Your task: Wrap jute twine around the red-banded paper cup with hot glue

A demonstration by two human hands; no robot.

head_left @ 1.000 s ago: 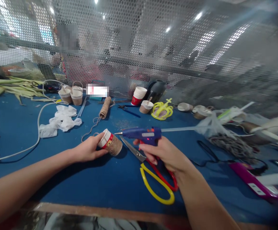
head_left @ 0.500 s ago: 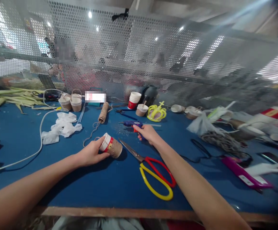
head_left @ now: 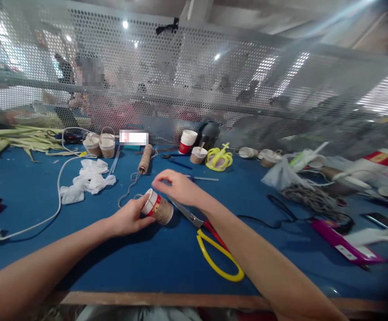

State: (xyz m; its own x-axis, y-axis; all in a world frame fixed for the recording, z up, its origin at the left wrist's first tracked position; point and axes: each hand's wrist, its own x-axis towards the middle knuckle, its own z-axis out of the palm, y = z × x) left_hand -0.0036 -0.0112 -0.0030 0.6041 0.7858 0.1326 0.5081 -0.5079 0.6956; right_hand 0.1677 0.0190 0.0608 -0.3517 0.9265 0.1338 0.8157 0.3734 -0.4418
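Note:
My left hand [head_left: 129, 217] is closed round a paper cup [head_left: 157, 208] lying on its side on the blue table [head_left: 147, 263]. The cup has a white rim, a red band and brown twine wound over its body. My right hand [head_left: 177, 187] hovers just above and behind the cup's rim, fingers curled in towards the thumb; whether they hold anything is unclear. A loose twine strand [head_left: 127, 192] runs from the cup back to a twine spool [head_left: 144, 159]. The glue gun is almost hidden behind my right hand; only its glue stick [head_left: 204, 179] shows.
Scissors with red and yellow handles [head_left: 217, 256] lie right of the cup. Crumpled white plastic [head_left: 87, 180] and a white cable [head_left: 58, 191] lie left. Cups [head_left: 187, 140], a yellow crown shape [head_left: 218, 158], bags and a purple object [head_left: 341, 243] sit behind and right. A mesh panel [head_left: 214, 89] backs the table.
My right hand set the glue gun down further back on the table, let it go and came back to the cup's rim. My left hand kept hold of the cup.

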